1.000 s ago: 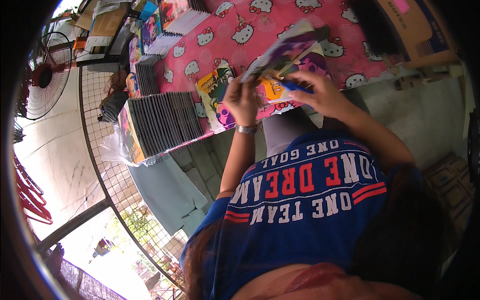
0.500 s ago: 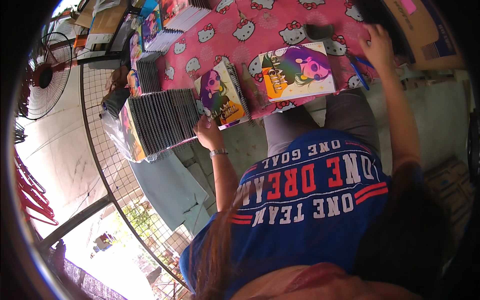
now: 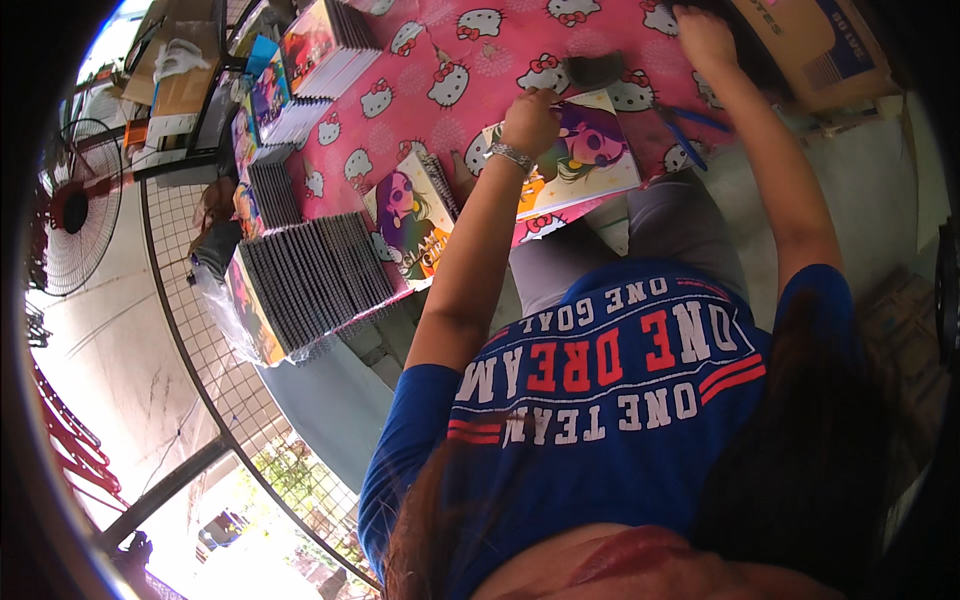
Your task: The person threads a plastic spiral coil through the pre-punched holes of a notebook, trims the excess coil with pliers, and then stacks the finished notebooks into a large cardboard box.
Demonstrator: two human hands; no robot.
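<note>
- Left hand pressed flat, fingers released, on colourful notebook atop pink tablecloth.
- Right hand reaching toward cardboard box; grip unclear.
- Stacked notebooks apparently finished; open one unfinished.

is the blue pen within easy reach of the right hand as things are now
Probably yes. The blue pen lies bare on the pink tablecloth beside the right forearm, nothing covering it; the right hand is further up.
</note>
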